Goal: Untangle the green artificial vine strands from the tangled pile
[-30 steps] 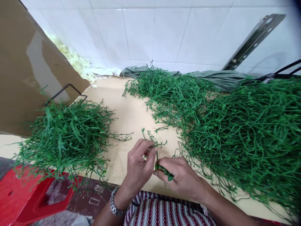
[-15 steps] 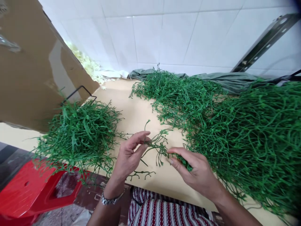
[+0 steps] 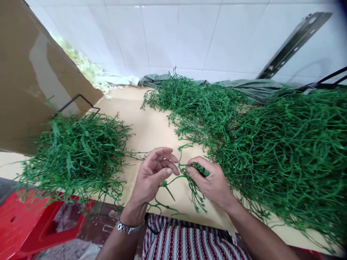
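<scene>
My right hand (image 3: 213,182) pinches a small bunch of thin green artificial stems (image 3: 197,195), some trailing below the fingers and some bunched in the palm. Across a narrow gap, my left hand (image 3: 154,175) has curled fingers, with the thumb apart from them and nothing clearly gripped. A branching stem (image 3: 180,155) stands up from the right hand's pinch, close to the left fingertips. Under the left hand, a loose dark green branched stem (image 3: 166,207) lies on the table. Part of it is hidden behind that hand and wrist.
A pile of green stems (image 3: 78,151) lies at the left beside a black wire frame (image 3: 78,97) and a cardboard box (image 3: 51,68). Larger heaps (image 3: 284,155) cover the right and back. A red stool (image 3: 29,220) stands below left; a metal bracket (image 3: 292,47) leans by the tiled wall.
My left fingers have come off the stems they were touching and spread apart. The bunch now hangs from my right hand, which has moved slightly up and left. The view has shifted a little.
</scene>
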`<state>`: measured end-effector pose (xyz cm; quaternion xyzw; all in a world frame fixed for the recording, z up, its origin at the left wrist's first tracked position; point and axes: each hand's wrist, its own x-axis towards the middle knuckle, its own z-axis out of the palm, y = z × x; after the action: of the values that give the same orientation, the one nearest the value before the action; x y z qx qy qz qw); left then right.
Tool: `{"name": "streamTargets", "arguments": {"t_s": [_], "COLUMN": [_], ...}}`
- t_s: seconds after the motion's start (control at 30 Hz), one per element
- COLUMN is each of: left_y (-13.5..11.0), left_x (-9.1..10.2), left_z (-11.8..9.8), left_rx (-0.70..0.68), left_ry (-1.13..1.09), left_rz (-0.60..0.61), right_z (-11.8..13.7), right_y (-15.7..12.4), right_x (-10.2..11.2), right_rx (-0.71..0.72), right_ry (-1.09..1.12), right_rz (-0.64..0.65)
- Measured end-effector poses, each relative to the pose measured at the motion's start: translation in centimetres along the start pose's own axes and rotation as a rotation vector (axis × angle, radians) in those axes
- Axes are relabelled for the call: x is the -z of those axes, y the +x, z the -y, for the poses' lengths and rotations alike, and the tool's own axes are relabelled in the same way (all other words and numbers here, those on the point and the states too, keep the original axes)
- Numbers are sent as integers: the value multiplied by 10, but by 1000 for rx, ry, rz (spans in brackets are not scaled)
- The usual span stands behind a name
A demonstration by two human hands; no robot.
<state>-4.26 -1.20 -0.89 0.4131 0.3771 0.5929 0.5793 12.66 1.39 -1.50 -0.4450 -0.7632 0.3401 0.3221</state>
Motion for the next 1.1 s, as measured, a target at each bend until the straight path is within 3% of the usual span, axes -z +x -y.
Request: {"name": "streamTargets", "arguments": {"t_s": [0.13, 0.33, 0.53, 0.67, 0.8, 1.1], "left_y": [3, 2, -1, -2, -4, -3], "left_x": [-5, -9, -15, -11, -9, -10], "left_z": [11, 26, 35, 31, 28, 26], "left_rx": [40, -41, 0, 22, 31, 14], "left_ry": [16, 91, -55, 197, 425, 530], "left_rz": [-29, -86, -142, -94, -78, -34], "right_z": [-5, -9, -11, -13, -13, -13], "right_y": [-2, -4, -3, -1, -1, -4], "right_x": [-8, -17, -18, -4, 5, -3], "right_rx": [-29, 17, 21, -15, 69, 114], "right_ry": [41, -14, -54, -87, -63, -15], "right_rz": [-46, -57, 81, 33, -62, -59]}}
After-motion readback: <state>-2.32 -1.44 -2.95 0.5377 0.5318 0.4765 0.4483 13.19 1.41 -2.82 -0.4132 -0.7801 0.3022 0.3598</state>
